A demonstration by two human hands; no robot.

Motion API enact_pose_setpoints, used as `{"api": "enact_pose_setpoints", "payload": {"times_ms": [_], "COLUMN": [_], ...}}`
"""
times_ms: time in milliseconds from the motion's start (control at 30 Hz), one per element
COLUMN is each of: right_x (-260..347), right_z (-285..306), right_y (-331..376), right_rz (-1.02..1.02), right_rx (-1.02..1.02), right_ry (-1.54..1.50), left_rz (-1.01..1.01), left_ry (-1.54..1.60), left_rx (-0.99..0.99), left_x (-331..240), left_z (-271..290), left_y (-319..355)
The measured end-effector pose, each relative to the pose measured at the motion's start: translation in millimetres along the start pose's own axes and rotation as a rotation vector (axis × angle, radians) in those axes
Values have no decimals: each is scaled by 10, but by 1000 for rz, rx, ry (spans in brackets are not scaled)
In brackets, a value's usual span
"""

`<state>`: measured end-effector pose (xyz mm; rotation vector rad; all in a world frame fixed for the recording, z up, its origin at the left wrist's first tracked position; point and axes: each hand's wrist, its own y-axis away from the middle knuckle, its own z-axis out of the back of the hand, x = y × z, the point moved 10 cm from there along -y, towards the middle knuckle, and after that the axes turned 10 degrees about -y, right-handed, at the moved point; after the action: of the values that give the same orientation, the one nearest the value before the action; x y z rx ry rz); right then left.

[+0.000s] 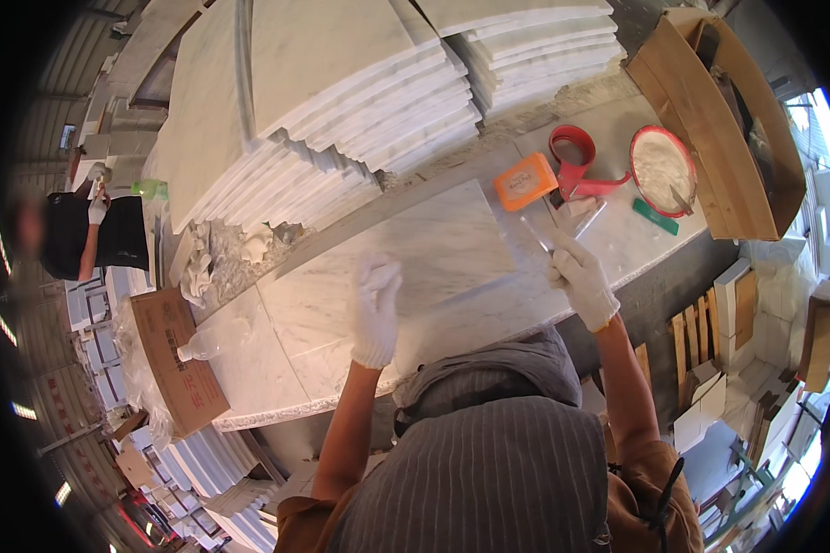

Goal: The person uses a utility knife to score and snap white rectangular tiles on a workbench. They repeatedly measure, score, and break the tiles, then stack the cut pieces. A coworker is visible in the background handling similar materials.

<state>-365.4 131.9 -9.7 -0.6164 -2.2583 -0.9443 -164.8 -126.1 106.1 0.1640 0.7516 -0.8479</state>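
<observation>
Gloved left hand (376,311) is pressing flat and open on the marble slab (415,249) mid-tabletop, while the right hand (579,276) is gripping a thin blade (537,230) at the slab's right edge.

Gloved left hand (376,309) rests flat on marble slab (415,249); right hand (581,276) holds a blade (537,232).

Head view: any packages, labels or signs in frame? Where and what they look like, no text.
Flat brown cardboard box: left end of the marble bench, rectangular, red print on top.
Open cardboard box: upper right beside the bench, long, plain brown, dark contents.
Orange rectangular pack: on the bench ahead of the right hand, white label patch.
No screens visible.
</observation>
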Motion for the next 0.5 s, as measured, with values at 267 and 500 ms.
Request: {"api": "enact_pose_setpoints", "payload": {"times_ms": [267,500], "right_x": [-149,-280], "right_z": [-199,-122], "right_y": [-274,-309], "right_rz": [158,172], "right_rx": [-129,-157], "right_ry": [-150,-193], "left_rz": [-53,-282], "left_ry": [106,-97], "left_rx": [79,5], "left_x": [-288,-488], "left_z": [-500,-545], "left_y": [-307,-379]}}
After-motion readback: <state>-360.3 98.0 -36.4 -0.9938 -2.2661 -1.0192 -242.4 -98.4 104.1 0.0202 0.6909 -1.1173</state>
